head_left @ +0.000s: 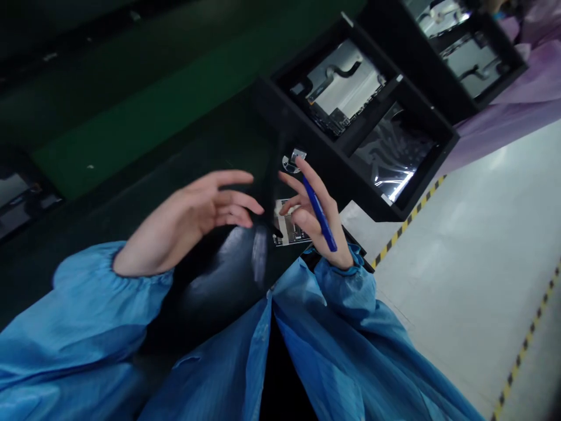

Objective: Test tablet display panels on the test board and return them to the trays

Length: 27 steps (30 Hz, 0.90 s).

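Note:
My left hand (193, 222) hovers over the dark bench with its fingers apart and nothing in it. In my right hand (322, 216) is a slim blue pen-shaped tool (319, 213), lying slanted along the hand; its exact kind does not show. Behind the right fingers lies a flat part with a pale strip and dark edges (286, 229), partly hidden by them. Just past the right index fingertip is a small silvery piece (289, 164); whether the finger touches it I cannot tell. A blurred shiny dark surface (223, 257) shows below my left hand.
A black two-compartment tray (302, 126) stands at the right, holding a silvery panel with a black cable (346, 82) and clear film (394, 152). Another black tray (504, 79) is beyond it, beside purple cloth (526, 99). Yellow-black tape (409, 219) marks the floor.

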Motion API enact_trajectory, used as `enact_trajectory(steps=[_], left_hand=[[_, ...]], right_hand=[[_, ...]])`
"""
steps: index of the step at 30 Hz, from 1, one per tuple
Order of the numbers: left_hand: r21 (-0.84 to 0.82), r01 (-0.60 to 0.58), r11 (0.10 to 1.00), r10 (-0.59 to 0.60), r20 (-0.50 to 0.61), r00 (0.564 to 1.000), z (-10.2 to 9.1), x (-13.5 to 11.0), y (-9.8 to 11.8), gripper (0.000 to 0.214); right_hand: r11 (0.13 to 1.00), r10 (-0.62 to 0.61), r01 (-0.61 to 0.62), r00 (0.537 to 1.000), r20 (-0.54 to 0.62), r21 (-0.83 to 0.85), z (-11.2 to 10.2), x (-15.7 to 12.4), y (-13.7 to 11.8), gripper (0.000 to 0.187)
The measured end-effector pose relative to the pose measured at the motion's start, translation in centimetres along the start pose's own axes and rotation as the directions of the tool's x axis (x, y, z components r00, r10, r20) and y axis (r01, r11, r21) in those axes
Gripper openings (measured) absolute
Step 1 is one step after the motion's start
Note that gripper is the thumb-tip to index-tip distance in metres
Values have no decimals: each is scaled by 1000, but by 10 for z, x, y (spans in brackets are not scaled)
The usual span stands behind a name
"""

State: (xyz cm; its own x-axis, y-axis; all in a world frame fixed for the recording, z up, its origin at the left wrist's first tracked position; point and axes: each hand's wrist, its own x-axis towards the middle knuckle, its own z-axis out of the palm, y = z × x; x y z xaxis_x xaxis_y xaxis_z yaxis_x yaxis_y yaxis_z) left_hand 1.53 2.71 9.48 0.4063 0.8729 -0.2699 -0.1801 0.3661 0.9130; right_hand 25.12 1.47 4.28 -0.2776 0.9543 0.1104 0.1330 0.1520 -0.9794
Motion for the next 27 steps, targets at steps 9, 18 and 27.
enact_trajectory(steps=[9, 18, 27], left_hand=[[-84, -88, 993, 49, -383, 922, -43, 6, -94, 43], [-498, 134, 857, -412, -507, 757, -52, -9, -102, 49], [-362, 133, 923, -332, -570, 752, -55, -10, -103, 57]], right_hand=[[998, 24, -42, 952, -304, -52, 10, -6, 30, 55], [995, -4, -14, 984, -179, -98, 52, -3, 41, 55], [682, -425, 105, 862, -275, -724, -13, -10, 95, 23]])
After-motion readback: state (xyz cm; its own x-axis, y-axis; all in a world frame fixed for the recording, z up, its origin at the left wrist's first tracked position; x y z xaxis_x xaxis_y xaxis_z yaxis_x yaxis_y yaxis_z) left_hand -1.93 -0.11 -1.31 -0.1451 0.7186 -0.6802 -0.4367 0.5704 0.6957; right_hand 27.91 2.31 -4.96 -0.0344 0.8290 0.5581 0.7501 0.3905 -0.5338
